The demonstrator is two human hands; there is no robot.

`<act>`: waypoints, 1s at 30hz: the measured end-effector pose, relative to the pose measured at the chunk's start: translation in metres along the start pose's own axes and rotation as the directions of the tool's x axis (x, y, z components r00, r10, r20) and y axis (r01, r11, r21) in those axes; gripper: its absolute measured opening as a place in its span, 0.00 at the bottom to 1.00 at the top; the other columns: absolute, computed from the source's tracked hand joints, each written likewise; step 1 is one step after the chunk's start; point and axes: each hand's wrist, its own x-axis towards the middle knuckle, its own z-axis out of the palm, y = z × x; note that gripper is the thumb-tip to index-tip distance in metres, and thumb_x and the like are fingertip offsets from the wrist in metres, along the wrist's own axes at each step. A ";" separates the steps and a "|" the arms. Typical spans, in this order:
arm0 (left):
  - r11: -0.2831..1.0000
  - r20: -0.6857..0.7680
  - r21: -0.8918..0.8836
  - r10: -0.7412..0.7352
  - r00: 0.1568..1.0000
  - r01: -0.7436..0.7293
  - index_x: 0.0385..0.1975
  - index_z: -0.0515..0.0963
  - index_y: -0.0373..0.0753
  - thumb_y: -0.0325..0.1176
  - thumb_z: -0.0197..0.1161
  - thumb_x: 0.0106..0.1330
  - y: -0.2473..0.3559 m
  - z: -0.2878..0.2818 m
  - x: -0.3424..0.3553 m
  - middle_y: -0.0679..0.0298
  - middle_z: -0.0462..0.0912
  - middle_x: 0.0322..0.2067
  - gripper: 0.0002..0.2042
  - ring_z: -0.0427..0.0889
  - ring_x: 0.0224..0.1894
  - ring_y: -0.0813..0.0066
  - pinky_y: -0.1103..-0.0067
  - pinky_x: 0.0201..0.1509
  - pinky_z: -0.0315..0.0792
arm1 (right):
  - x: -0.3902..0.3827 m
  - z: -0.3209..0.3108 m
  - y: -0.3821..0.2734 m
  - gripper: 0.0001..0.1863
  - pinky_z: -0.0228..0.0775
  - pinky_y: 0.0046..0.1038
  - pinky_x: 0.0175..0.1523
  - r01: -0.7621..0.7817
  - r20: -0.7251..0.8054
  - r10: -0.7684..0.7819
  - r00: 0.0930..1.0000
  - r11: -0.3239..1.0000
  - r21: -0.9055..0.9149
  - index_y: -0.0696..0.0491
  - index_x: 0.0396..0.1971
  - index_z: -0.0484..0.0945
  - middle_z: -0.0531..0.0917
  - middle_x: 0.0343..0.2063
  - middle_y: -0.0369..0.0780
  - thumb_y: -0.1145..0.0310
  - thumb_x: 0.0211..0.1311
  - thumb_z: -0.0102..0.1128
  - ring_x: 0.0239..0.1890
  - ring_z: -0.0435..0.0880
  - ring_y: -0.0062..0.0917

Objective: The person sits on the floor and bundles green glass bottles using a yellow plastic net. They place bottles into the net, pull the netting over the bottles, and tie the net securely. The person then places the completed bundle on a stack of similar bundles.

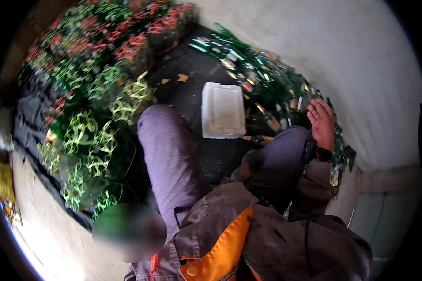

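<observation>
My right hand (320,122) is raised beside my right knee, palm showing and fingers stretched out, with nothing in it. It is nearest to a pile of green glass bottles (267,77), some with labels, lying along the wall. A dark band circles the wrist. My left hand does not show; the lower left is covered by a blurred patch. Between my knees and the bottles, a white foam box (223,110) rests on a black sheet (173,65).
On the left spreads a large heap of shiny ribbon-like strips (91,140) in green, yellow and red, partly smeared by motion. Dry leaves (182,77) lie beyond the box. A pale wall (361,70) bounds the right side. Something yellow (3,181) stands at the far left.
</observation>
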 end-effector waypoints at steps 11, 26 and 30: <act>0.994 0.034 0.110 0.007 0.999 -0.011 0.49 0.81 0.38 0.39 0.53 0.69 0.213 -0.069 0.118 0.60 0.87 0.46 0.17 0.84 0.44 0.64 0.70 0.48 0.76 | -0.198 -0.258 0.203 0.07 0.74 0.34 0.38 0.117 0.071 -0.103 0.992 0.571 -0.812 0.49 0.28 0.80 0.84 0.31 0.36 0.71 0.46 0.66 0.37 0.82 0.30; 0.949 0.168 0.315 -0.027 0.985 -0.027 0.48 0.82 0.38 0.38 0.54 0.68 0.317 -0.016 0.130 0.58 0.87 0.45 0.16 0.85 0.43 0.63 0.70 0.48 0.76 | -0.287 -0.215 0.443 0.10 0.65 0.27 0.20 -0.707 -0.030 0.715 0.698 0.682 -0.190 0.57 0.27 0.77 0.83 0.25 0.39 0.68 0.64 0.58 0.21 0.80 0.24; 0.947 0.134 0.320 -0.074 0.988 0.027 0.47 0.82 0.38 0.38 0.54 0.68 0.316 -0.019 0.129 0.58 0.87 0.44 0.16 0.85 0.43 0.63 0.70 0.48 0.76 | -0.229 -0.206 0.446 0.10 0.84 0.38 0.45 -0.787 0.018 0.894 0.449 0.385 0.482 0.58 0.44 0.75 0.85 0.41 0.42 0.67 0.70 0.57 0.42 0.88 0.35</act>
